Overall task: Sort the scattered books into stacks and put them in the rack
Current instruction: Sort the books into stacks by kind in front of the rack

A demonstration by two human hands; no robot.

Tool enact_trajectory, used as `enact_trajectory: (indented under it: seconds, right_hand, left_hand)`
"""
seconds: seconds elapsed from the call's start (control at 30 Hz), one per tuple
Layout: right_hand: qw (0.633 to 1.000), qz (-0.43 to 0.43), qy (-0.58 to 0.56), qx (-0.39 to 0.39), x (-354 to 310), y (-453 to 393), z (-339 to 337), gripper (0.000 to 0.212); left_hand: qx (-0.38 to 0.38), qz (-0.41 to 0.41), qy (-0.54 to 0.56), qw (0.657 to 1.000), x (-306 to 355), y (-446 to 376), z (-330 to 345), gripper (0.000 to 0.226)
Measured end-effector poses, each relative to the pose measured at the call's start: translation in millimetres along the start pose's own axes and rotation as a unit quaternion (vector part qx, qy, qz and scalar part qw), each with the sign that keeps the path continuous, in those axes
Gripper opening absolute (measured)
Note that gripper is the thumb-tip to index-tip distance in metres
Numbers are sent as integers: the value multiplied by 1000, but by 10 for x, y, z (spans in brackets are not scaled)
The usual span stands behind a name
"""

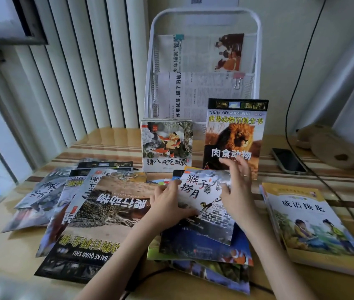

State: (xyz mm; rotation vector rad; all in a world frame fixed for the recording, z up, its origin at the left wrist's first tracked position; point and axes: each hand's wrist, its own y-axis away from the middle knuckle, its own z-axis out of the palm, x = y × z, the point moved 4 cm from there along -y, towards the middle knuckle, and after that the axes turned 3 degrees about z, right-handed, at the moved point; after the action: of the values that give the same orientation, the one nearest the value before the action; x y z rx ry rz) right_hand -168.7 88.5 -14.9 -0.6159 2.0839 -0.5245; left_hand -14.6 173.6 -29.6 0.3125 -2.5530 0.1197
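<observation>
A thin monkey picture book [204,198] lies tilted on top of a pile of books at the table's middle. My left hand [168,204] grips its left edge and my right hand [237,189] holds its right edge. Standing at the foot of the white wire rack [206,22] are a small stack fronted by a pig-and-watermelon book [167,146] and a lion encyclopedia [234,137]. A loose spread of books, topped by a lizard encyclopedia [98,215], covers the left. A thick yellow-bordered stack [310,224] sits on the right.
Clipped newspapers [195,61] fill the rack's upper pockets. A phone [288,160] and a black cable [332,189] lie at the right, with a brown plush toy [332,148] behind. A window and a white radiator bound the left side.
</observation>
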Motion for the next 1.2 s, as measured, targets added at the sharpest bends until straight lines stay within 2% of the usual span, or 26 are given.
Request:
enact_trajectory:
  seconds: [0.07, 0.17, 0.23, 0.3, 0.37, 0.47, 0.6, 0.7, 0.8, 0.9, 1.03, 1.1, 1.2]
  right_hand:
    - [984, 58, -168, 5, 8, -5, -56, 77]
    - [907, 218, -360, 10, 91, 16, -71, 87]
    - [879, 301, -366, -58, 154, 59, 36, 97]
    - [876, 332, -316, -149, 214, 127, 182, 97]
    - [895, 310, -252, -197, 253, 156, 263, 79]
    - [933, 244, -173, -198, 198, 82, 230, 55]
    - [980, 148, -62, -116, 95, -63, 218, 43]
    - [997, 63, 6, -51, -54, -308, 255, 34]
    - [1000, 0, 23, -20, -212, -737, 445, 33]
    - [996, -17, 78, -26, -252, -1094, 766, 27]
    - [983, 15, 171, -56, -42, -1096, 1209, 15]
    - [985, 36, 164, -37, 36, -1019, 1304, 14]
    - [994, 24, 107, -25, 40, -1047, 1339, 11]
  left_hand:
    - [-11, -31, 44, 998, -77, -10, 23, 82]
    - [-12, -44, 57, 997, -165, -56, 70, 92]
    - [-6, -35, 43, 998, -195, -111, 107, 94]
    - [20, -31, 46, 998, -233, -180, 130, 95]
    - [69, -22, 73, 995, -276, -237, 119, 93]
    - [138, 18, 127, 982, -278, -237, 39, 81]
    - [178, 84, 142, 970, -238, -250, -80, 64]
    - [223, 122, 112, 961, -257, -380, -278, 70]
    - [249, 122, 116, 954, -314, -611, -518, 81]
    - [246, 88, 71, 963, -485, -930, -647, 86]
    - [132, -31, -41, 990, -941, -1179, -327, 91]
    - [118, -58, -82, 988, -1042, -1198, -151, 99]
    - [148, -68, -97, 982, -1013, -1195, -151, 98]
